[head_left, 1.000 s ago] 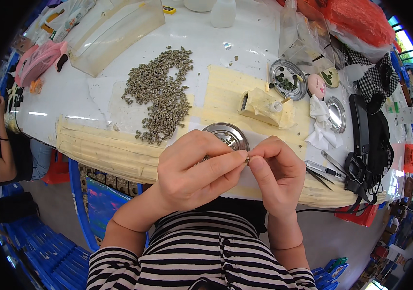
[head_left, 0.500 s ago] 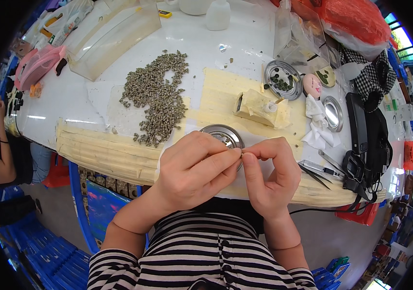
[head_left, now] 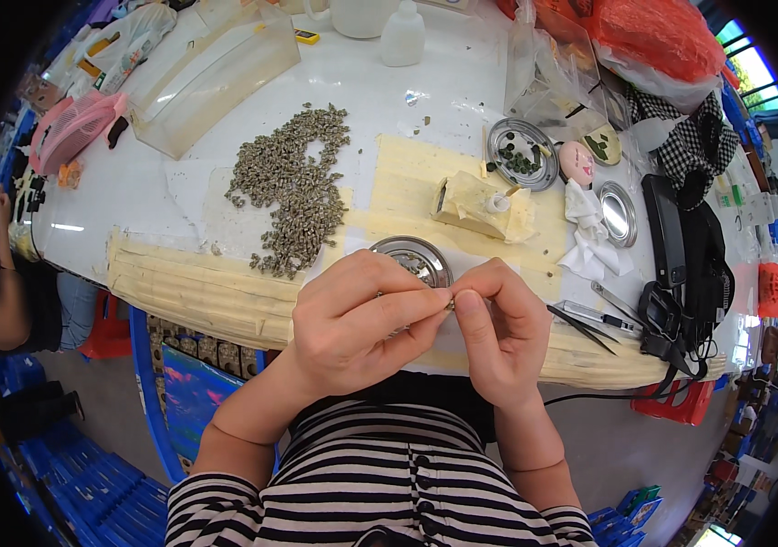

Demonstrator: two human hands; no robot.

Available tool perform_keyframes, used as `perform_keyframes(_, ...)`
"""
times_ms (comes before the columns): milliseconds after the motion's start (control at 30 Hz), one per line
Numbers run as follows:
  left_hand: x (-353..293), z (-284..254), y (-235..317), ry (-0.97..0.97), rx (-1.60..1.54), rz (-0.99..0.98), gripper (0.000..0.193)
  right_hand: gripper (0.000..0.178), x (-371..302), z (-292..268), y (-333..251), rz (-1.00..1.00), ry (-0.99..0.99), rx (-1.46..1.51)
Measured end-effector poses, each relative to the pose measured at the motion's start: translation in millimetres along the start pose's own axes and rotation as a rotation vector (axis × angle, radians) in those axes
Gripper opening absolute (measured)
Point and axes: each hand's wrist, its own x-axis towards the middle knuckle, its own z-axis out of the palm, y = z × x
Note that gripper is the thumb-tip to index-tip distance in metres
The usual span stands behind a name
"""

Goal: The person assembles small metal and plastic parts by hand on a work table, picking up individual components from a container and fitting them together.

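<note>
My left hand [head_left: 357, 319] and my right hand [head_left: 501, 333] meet fingertip to fingertip above the table's front edge. Both are closed in a pinch around a tiny metallic piece [head_left: 451, 305], mostly covered by the fingers and too small to name. Just behind my left fingers lies a round steel dish [head_left: 442, 258] with small bits in it, partly hidden by that hand. To the left spreads a heap of small grey metal parts [head_left: 288, 182]. Beyond my right hand stands a block wrapped in cream tape [head_left: 466, 208], with a small white peg on top.
Tweezers [head_left: 589, 332] and a utility knife [head_left: 598, 315] lie right of my right hand. Further back are a steel dish [head_left: 548, 175] of dark green pieces, crumpled tissue [head_left: 587, 255], a clear bin [head_left: 211, 82] and a white bottle [head_left: 402, 36]. Another person's arm [head_left: 4, 232] shows far left.
The view has shifted slightly, so the table things sit a little further left. My hands keep the same pinch, with small finger shifts around the tiny piece.
</note>
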Motion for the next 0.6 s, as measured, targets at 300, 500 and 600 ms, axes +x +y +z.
perform_keyframes(300, 0.4, 1.9, -0.4, 0.009, 0.004, 0.008, 0.027, 0.007, -0.5, 2.4, 3.1, -0.097, 0.044, -0.082)
perform_keyframes(500, -2.0, 5.5, 0.0, 0.047, 0.109, 0.038, 0.027, 0.009, 2.8, 7.0, -0.4, -0.35, 0.139, -0.384)
perform_keyframes(600, -2.1, 7.1, -0.9, 0.054, 0.144, 0.035, 0.026, 0.016, 2.1, 9.1, 1.5, -0.481, 0.192, -0.535)
